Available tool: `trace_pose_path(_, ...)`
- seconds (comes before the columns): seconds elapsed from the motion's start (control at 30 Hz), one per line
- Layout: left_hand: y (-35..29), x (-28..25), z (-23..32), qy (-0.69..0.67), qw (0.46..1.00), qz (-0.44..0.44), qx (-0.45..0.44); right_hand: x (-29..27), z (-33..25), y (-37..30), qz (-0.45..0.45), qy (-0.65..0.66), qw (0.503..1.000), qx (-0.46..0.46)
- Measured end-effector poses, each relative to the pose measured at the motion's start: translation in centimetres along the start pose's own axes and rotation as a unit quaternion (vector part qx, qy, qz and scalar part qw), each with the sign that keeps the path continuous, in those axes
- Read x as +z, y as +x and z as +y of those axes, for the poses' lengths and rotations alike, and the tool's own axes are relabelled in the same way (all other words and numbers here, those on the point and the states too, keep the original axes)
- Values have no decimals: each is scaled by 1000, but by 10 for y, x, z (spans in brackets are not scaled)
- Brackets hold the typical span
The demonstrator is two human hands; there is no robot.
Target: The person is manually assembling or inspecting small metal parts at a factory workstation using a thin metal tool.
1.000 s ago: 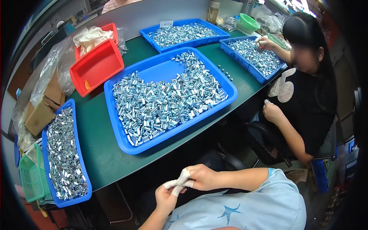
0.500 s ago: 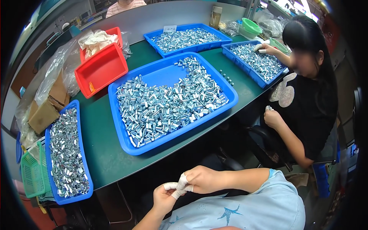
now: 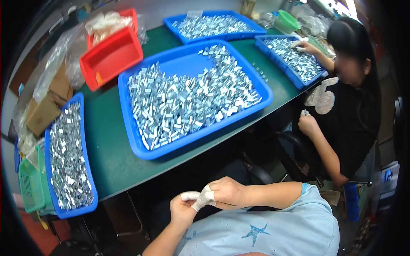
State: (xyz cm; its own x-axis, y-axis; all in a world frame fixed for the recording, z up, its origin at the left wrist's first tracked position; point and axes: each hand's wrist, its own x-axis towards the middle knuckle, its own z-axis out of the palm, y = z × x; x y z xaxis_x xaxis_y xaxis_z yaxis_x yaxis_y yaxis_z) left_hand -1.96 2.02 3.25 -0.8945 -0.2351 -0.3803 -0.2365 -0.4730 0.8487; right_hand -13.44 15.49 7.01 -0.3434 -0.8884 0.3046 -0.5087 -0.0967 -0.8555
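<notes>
My left hand and my right hand meet in front of my light blue shirt, off the table's near edge. White coverings wrap the fingertips and thumbs of both. The fingers are pinched together and touch each other; whatever sits between them, if anything, is hidden. Beyond them on the green table, a large blue tray holds a heap of small shiny metal cylinders. To the left lies a long narrow blue tray, filled with small metal pieces.
A red bin stands behind, near a cardboard box and a green basket. At right a co-worker in black reaches into another blue tray. One more blue tray with metal pieces is at the back.
The view has shifted, so the table and trays appear higher and blurred. My hands stay together, with the right fingers slightly moved against the left ones.
</notes>
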Motion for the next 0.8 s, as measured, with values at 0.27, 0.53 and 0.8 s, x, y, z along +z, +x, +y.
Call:
trace_pose_path(0.27,12,2,4,72,996,-14,54,-7,-1,2,12,-31,999,-6)
trace_pose_path(0.53,2,-9,-11,50,998,-37,16,0,4,1,29,22,998,60)
trace_pose_path(0.8,6,-17,-23,-56,995,-26,76,1,-3,0,95,4,995,43)
